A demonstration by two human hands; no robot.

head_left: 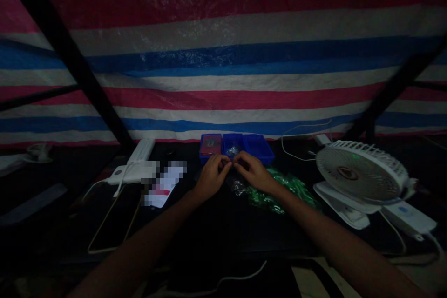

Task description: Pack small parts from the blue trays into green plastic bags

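Observation:
My left hand [213, 173] and my right hand [252, 171] meet over the dark table, thumbs and forefingers pinched close together. Whatever sits between the fingertips is too small and dim to make out. Just beyond them stand joined blue trays [259, 148]. The left one holds a reddish flat piece [211, 144] with small bits on it, and the middle one holds small shiny clear bits [232, 150]. Below the fingertips lie clear plastic pieces [239, 187]. A heap of green shiny packets [293, 190] spreads beside and under my right forearm.
A white fan [352, 172] stands at the right with a white box [409, 216] and cables. On the left lie a white power strip [144, 150], a white adapter [127, 172], a paper label [167, 186] and a dark phone [115, 219]. A striped sheet [223, 63] hangs behind.

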